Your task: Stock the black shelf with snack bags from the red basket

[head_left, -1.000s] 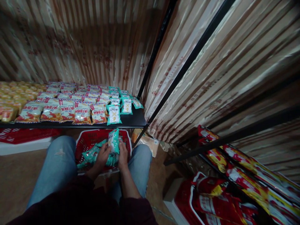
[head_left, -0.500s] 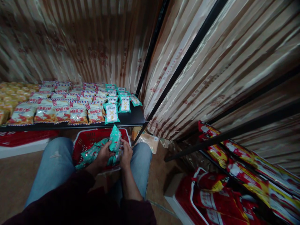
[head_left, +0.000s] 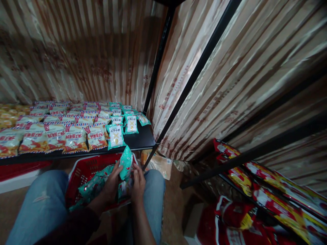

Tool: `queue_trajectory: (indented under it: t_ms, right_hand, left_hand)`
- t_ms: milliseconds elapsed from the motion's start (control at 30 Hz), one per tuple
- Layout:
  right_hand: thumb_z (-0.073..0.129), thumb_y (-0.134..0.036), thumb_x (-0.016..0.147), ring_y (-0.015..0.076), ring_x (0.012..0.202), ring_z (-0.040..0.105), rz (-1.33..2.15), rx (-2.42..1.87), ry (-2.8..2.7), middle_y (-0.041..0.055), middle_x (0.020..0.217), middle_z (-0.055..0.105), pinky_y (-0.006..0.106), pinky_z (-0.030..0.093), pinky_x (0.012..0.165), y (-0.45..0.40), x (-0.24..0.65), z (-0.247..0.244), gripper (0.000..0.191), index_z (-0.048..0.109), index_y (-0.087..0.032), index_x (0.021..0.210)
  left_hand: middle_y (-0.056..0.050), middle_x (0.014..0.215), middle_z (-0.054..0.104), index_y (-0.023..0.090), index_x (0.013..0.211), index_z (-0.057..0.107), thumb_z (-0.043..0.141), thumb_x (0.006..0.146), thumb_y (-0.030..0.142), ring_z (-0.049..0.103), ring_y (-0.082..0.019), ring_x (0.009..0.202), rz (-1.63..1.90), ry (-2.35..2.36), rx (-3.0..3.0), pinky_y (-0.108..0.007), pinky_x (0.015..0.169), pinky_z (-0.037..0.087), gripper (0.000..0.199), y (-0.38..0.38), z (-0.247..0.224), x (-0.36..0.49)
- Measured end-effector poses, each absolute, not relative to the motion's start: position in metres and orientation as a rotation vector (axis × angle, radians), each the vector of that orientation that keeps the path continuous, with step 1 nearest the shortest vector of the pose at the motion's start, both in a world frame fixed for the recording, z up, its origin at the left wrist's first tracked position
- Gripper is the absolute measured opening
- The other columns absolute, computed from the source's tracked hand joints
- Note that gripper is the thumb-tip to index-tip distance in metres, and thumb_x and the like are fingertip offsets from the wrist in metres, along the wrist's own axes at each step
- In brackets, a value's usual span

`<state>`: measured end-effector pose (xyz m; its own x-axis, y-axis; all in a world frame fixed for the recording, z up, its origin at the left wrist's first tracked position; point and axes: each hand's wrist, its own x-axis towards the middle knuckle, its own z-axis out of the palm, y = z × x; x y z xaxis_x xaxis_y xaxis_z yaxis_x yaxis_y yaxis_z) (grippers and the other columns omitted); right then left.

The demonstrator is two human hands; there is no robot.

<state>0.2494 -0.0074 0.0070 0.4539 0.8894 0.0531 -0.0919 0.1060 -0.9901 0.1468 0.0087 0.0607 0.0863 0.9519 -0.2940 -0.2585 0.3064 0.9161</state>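
Between my two hands is a teal snack bag [head_left: 125,163], held upright over a red plastic basket [head_left: 76,173]. My left hand [head_left: 113,180] grips the bag's left side, its fingers closed on it. On the other side, my right hand [head_left: 138,178] has its fingers closed against the bag's right edge. Below them the basket holds several more teal bags [head_left: 94,185], partly covered by my hands and forearms. Just beyond the basket, similar teal-and-white bags [head_left: 116,136] stand in rows at the right end of a black shelf [head_left: 139,140].
White-and-orange snack bags [head_left: 55,137] and yellow packs [head_left: 12,115] fill the shelf leftward. Black metal posts [head_left: 189,86] rise at its right end before draped curtains [head_left: 122,51]. At right, red-and-yellow bags [head_left: 278,200] lie on another shelf, with a red basket [head_left: 208,221] below.
The view has tilted and shifted, so the shelf, basket and hands sit lower in the picture. Both hands keep the teal bag between them, close to the shelf edge.
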Motion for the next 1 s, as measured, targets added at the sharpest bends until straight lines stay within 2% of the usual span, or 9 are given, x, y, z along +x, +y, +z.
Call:
queue_trajectory:
  t_ms: [100, 200, 267, 333, 500, 600, 700, 867, 1000]
  right_hand:
    - [0.052, -0.051, 0.081, 0.0238, 0.106, 0.060, 0.902, -1.234, -0.798, 0.0108, 0.114, 0.065, 0.036, 0.047, 0.091, -0.007, 0.253, 0.013, 0.045, 0.061, -0.017, 0.110]
    - [0.053, -0.050, 0.082, 0.0235, 0.109, 0.060, 0.954, -1.211, -0.791, 0.0102, 0.118, 0.064, 0.036, 0.046, 0.094, -0.006, 0.256, 0.022, 0.047, 0.059, -0.018, 0.115]
    - [0.053, -0.050, 0.082, 0.0232, 0.112, 0.058, 0.978, -1.203, -0.797, 0.0098, 0.121, 0.062, 0.036, 0.045, 0.096, -0.005, 0.260, 0.029, 0.049, 0.057, -0.018, 0.119]
    - [0.053, -0.050, 0.083, 0.0229, 0.116, 0.055, 0.976, -1.211, -0.825, 0.0090, 0.124, 0.061, 0.036, 0.044, 0.098, -0.003, 0.264, 0.035, 0.048, 0.057, -0.019, 0.120]
    - [0.051, -0.048, 0.085, 0.0214, 0.120, 0.051, 0.909, -1.266, -0.937, 0.0070, 0.125, 0.060, 0.037, 0.037, 0.105, 0.007, 0.275, 0.039, 0.043, 0.060, -0.022, 0.118]
    - [0.054, -0.045, 0.084, 0.0213, 0.118, 0.053, 0.890, -1.277, -0.977, 0.0068, 0.125, 0.060, 0.035, 0.040, 0.102, 0.012, 0.279, 0.042, 0.043, 0.059, -0.022, 0.120]
    - [0.059, -0.042, 0.081, 0.0221, 0.114, 0.056, 0.874, -1.282, -0.995, 0.0069, 0.122, 0.062, 0.034, 0.045, 0.097, 0.019, 0.280, 0.045, 0.046, 0.056, -0.021, 0.122]
    - [0.060, -0.038, 0.081, 0.0216, 0.108, 0.059, 0.858, -1.359, -1.010, 0.0068, 0.118, 0.064, 0.033, 0.045, 0.096, 0.034, 0.285, 0.048, 0.047, 0.055, -0.019, 0.124]
    - [0.060, -0.039, 0.080, 0.0220, 0.113, 0.056, 0.811, -1.387, -0.982, 0.0068, 0.123, 0.061, 0.035, 0.043, 0.099, 0.050, 0.290, 0.045, 0.050, 0.054, -0.020, 0.126]
  left_hand:
    - [-0.011, 0.128, 0.058, 0.017, 0.122, 0.056, 0.047, 0.080, 0.045, 0.040, -0.025, 0.131, 1.035, 1.138, 0.956, -0.037, 0.108, 0.033, 0.050, 0.014, 0.070, 0.150]
    - [-0.011, 0.142, 0.044, 0.017, 0.137, 0.038, 0.044, 0.083, 0.044, 0.037, -0.023, 0.133, 0.996, 1.163, 1.005, -0.035, 0.109, 0.031, 0.061, 0.021, 0.066, 0.158]
    - [-0.013, 0.146, 0.036, 0.013, 0.141, 0.027, 0.045, 0.083, 0.043, 0.036, -0.022, 0.134, 1.003, 1.161, 1.029, -0.035, 0.109, 0.030, 0.069, 0.028, 0.059, 0.165]
    - [-0.015, 0.149, 0.031, 0.011, 0.142, 0.023, 0.046, 0.082, 0.042, 0.034, -0.023, 0.135, 1.026, 1.182, 1.086, -0.037, 0.111, 0.027, 0.072, 0.034, 0.052, 0.171]
    - [-0.013, 0.146, 0.035, 0.016, 0.140, 0.030, 0.045, 0.084, 0.042, 0.027, -0.022, 0.138, 1.075, 1.323, 1.318, -0.041, 0.113, 0.020, 0.064, 0.044, 0.044, 0.183]
    - [-0.012, 0.142, 0.040, 0.017, 0.141, 0.031, 0.037, 0.088, 0.043, 0.033, -0.022, 0.135, 1.077, 1.373, 1.387, -0.042, 0.112, 0.022, 0.059, 0.047, 0.047, 0.187]
    - [-0.011, 0.143, 0.038, 0.018, 0.142, 0.030, 0.029, 0.091, 0.041, 0.032, -0.020, 0.135, 1.108, 1.335, 1.407, -0.040, 0.113, 0.022, 0.055, 0.049, 0.050, 0.191]
    - [-0.012, 0.145, 0.036, 0.017, 0.140, 0.033, 0.032, 0.091, 0.037, 0.031, -0.021, 0.135, 1.140, 1.320, 1.443, -0.043, 0.113, 0.023, 0.054, 0.058, 0.056, 0.193]
    - [-0.013, 0.144, 0.037, 0.014, 0.138, 0.037, 0.035, 0.089, 0.036, 0.032, -0.023, 0.135, 1.140, 1.343, 1.471, -0.043, 0.113, 0.024, 0.054, 0.068, 0.060, 0.193]
